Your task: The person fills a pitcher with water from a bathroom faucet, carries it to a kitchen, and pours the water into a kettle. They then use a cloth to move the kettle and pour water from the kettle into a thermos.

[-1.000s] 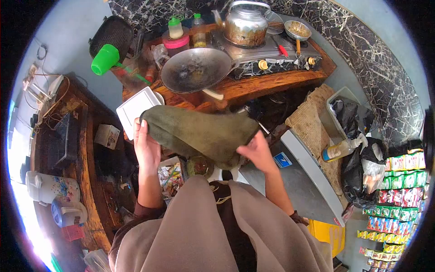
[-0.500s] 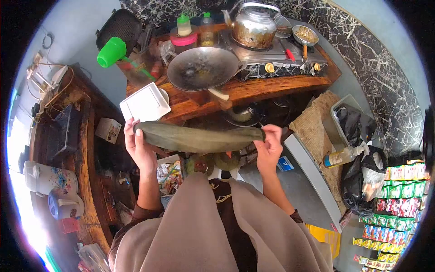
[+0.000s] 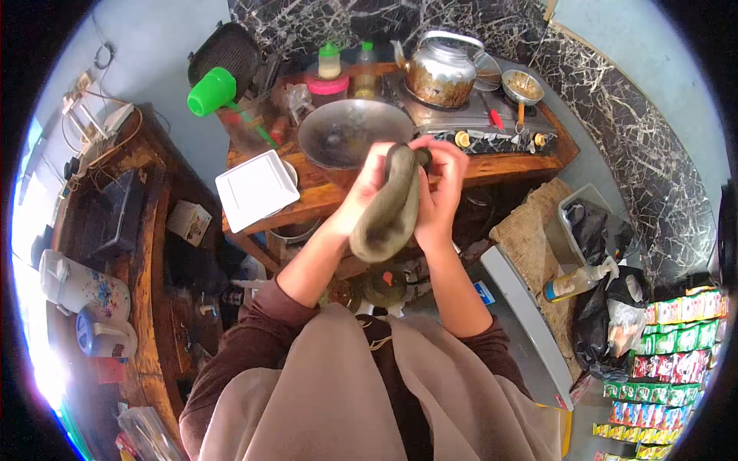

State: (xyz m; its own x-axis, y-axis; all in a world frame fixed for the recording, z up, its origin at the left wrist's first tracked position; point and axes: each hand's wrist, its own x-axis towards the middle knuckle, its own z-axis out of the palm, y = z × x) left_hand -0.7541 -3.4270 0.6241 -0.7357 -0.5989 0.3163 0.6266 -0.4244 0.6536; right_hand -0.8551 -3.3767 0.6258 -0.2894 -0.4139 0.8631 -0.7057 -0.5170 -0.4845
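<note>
An olive-green folded cloth [image 3: 383, 227] is bent into a loop in front of me, its middle hanging down toward my body. My left hand [image 3: 365, 184] is closed on one end of it, and my right hand [image 3: 443, 180] grips the other. Both ends meet side by side at the top, between my fingers. Just beyond my hands sits a dark wok [image 3: 338, 134] on the wooden counter [image 3: 492, 164], partly covered by them in this view.
A stained kettle [image 3: 442, 73] stands on the gas stove [image 3: 430, 115], near a small pan [image 3: 522, 87]. At the counter's left edge lies a white lidded box [image 3: 256, 190]. A pump bottle [image 3: 578, 280] and hanging sachets [image 3: 676, 346] are on the right.
Both hands have come together and moved forward toward the wok. The cloth, stretched out sideways before, is now doubled over. The view has shifted slightly.
</note>
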